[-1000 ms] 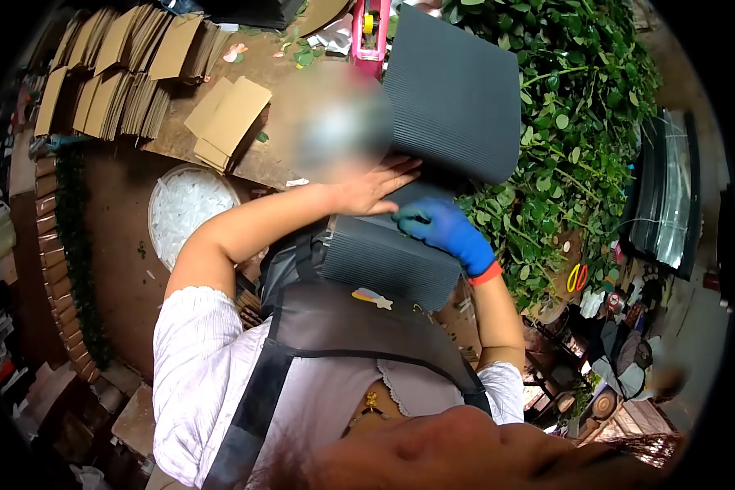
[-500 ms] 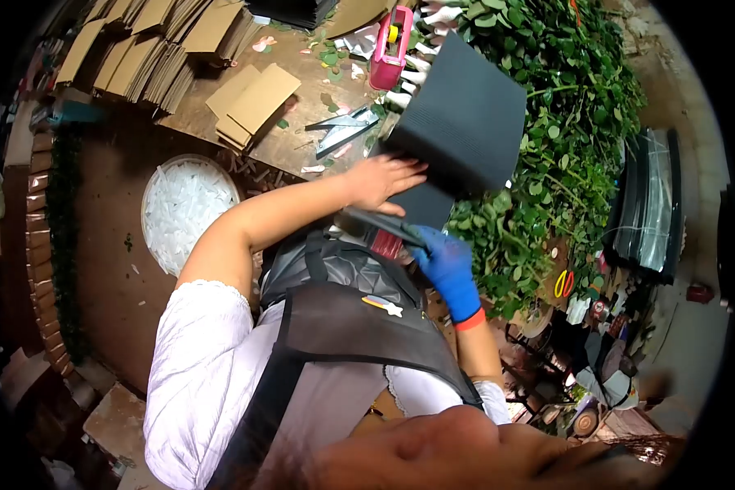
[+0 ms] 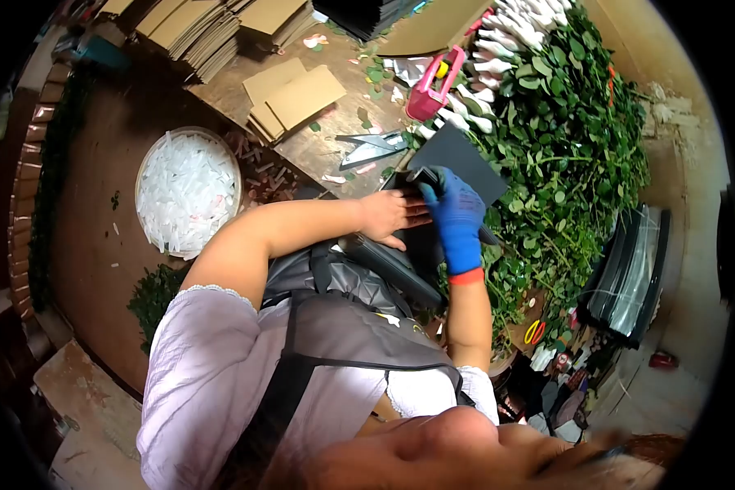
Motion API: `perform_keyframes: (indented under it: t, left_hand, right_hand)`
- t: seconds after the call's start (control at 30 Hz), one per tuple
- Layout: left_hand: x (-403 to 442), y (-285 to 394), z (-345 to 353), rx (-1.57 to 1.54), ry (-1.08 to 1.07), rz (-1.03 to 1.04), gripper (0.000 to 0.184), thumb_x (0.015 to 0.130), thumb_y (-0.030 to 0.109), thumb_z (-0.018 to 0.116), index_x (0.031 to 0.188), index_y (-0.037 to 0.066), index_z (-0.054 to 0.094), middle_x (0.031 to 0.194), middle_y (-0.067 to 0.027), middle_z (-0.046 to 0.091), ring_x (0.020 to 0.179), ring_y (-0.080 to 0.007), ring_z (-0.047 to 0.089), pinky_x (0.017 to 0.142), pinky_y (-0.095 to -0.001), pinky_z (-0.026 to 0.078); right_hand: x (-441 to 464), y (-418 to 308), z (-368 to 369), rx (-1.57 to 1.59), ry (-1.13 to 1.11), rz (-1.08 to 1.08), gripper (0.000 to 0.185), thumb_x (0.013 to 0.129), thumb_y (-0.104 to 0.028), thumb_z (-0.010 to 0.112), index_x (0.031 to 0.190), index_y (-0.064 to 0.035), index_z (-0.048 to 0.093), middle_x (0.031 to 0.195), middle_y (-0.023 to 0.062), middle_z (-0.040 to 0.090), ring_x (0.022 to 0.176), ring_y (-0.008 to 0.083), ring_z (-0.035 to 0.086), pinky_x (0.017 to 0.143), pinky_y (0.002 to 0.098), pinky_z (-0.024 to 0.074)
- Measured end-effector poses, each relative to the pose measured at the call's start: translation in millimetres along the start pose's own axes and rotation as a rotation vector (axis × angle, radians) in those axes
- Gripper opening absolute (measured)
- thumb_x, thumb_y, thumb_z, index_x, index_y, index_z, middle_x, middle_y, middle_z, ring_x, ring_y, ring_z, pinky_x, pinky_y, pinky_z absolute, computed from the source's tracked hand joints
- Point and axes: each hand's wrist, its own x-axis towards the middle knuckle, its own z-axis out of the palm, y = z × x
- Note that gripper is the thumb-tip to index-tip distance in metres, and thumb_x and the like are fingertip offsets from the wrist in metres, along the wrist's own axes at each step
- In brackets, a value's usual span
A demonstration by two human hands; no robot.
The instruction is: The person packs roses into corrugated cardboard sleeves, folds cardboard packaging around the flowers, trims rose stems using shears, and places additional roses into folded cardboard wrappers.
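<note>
My bare left hand (image 3: 386, 217) lies with its fingers stretched over black corrugated sheet material near the table's front edge. Against it, my right hand (image 3: 457, 216), in a blue glove with a red cuff, has its fingers bent around the raised edge of a black corrugated sheet (image 3: 463, 161). Part of that sheet extends beyond the glove toward the leaves; the rest is hidden by my hands. Another thick black piece (image 3: 394, 268) rests across my lap, below my left hand. Silver scissors (image 3: 373, 149) lie on the table just beyond my hands.
A pink tape dispenser (image 3: 434, 88) stands beside rose bundles with white-wrapped heads and leafy stems (image 3: 559, 171). Cardboard pieces (image 3: 302, 98) lie on the wooden table (image 3: 229, 94). At left is a round basket (image 3: 143, 192) of white strips. Yellow-handled scissors (image 3: 534, 331) lie at right.
My right hand has moved up to the sheet's edge, close to my left hand. The large black sheet has come down toward me and shows less of its face. The view has shifted.
</note>
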Motion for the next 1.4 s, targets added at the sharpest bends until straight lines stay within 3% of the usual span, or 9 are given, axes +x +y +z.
perform_keyframes:
  t: [0.13,0.3,0.53,0.77,0.87,0.93,1.07,1.23,1.4]
  left_hand:
    - [0.5,-3.6,10.1,0.112,0.154,0.061,0.089,0.087,0.067,0.056,0.152,0.009,0.040,0.156,-0.0126,0.042,0.142,-0.0307,0.040,0.118,-0.0438,0.029]
    - [-1.3,4.7,-12.5,-0.144,0.039,0.017,0.077,0.098,0.058,0.050,0.153,0.006,0.036,0.159,-0.0190,0.034,0.148,-0.0363,0.028,0.124,-0.0498,0.018]
    - [-4.6,-34.8,116.0,-0.280,-0.040,0.023,0.064,0.106,0.035,0.039,0.160,0.007,0.021,0.167,-0.0103,0.021,0.153,-0.0226,0.022,0.125,-0.0377,0.018]
    - [-1.0,-6.9,43.7,-0.335,0.215,0.066,0.059,0.105,0.041,0.045,0.153,0.007,0.037,0.156,-0.0152,0.041,0.141,-0.0277,0.041,0.118,-0.0418,0.031]
    - [6.7,3.1,-16.4,-0.395,-0.215,-0.079,0.056,0.105,0.037,0.046,0.151,0.006,0.040,0.155,-0.0162,0.042,0.142,-0.0272,0.041,0.119,-0.0420,0.031]
    - [-1.5,-12.5,73.2,-1.369,0.301,-0.011,0.053,0.105,0.035,0.047,0.149,0.007,0.044,0.153,-0.0157,0.044,0.139,-0.0260,0.044,0.117,-0.0418,0.033]
    - [2.4,-8.9,68.3,-2.254,0.275,-0.032,0.055,0.105,0.033,0.043,0.153,0.008,0.035,0.157,-0.0129,0.038,0.143,-0.0245,0.039,0.120,-0.0414,0.029]
    - [3.1,1.1,2.9,-0.055,0.108,0.021,0.058,0.091,0.047,0.055,0.136,0.012,0.057,0.139,-0.0125,0.057,0.133,-0.0321,0.049,0.112,-0.0452,0.038]
    - [-5.5,-9.4,-11.2,-0.210,-0.043,0.010,0.048,0.086,0.040,0.062,0.121,0.006,0.062,0.134,-0.0181,0.057,0.129,-0.0363,0.049,0.114,-0.0487,0.034]
  right_hand:
    - [31.3,-9.5,-46.6,0.103,-0.429,0.041,0.043,0.087,-0.036,0.071,0.123,-0.0136,0.063,0.114,0.0103,0.070,0.102,0.0333,0.066,0.087,0.0451,0.0519]
    - [63.7,-88.0,-33.1,0.243,-0.019,-0.606,0.060,0.084,-0.032,0.072,0.136,-0.0090,0.055,0.130,0.0156,0.061,0.118,0.0326,0.059,0.099,0.0425,0.0465]
    - [158.9,-151.5,116.1,-0.208,0.303,-0.538,0.044,0.090,-0.016,0.057,0.134,-0.0100,0.053,0.131,0.0124,0.059,0.131,0.0317,0.049,0.110,0.0450,0.0374]
    - [145.4,-144.2,100.8,-0.174,0.143,-0.546,0.034,0.086,-0.016,0.060,0.119,-0.0116,0.060,0.127,0.0087,0.061,0.120,0.0262,0.055,0.098,0.0416,0.0449]
    - [96.2,-142.7,24.1,0.005,0.235,-0.603,0.038,0.086,-0.014,0.059,0.123,-0.0110,0.059,0.121,0.0092,0.063,0.107,0.0254,0.061,0.086,0.0387,0.0486]
    - [46.2,-118.9,-15.5,0.291,0.112,-0.642,0.058,0.081,-0.012,0.067,0.137,-0.0135,0.056,0.117,0.0114,0.066,0.092,0.0307,0.066,0.075,0.0397,0.0520]
    - [-45.4,-58.7,-29.1,0.635,-0.155,-0.202,0.036,0.087,-0.021,0.073,0.121,-0.0091,0.069,0.096,0.0110,0.069,0.081,0.0241,0.065,0.076,0.0347,0.0526]
    - [-67.1,14.0,-9.3,0.581,-0.722,0.551,0.042,0.091,-0.042,0.073,0.101,-0.0006,0.074,0.083,0.0082,0.073,0.076,0.0139,0.065,0.074,0.0313,0.0538]
    - [-77.4,53.5,71.9,0.859,-0.894,0.761,0.066,0.089,-0.067,0.062,0.080,-0.0031,0.076,0.073,0.0070,0.071,0.070,0.0158,0.064,0.073,0.0313,0.0520]
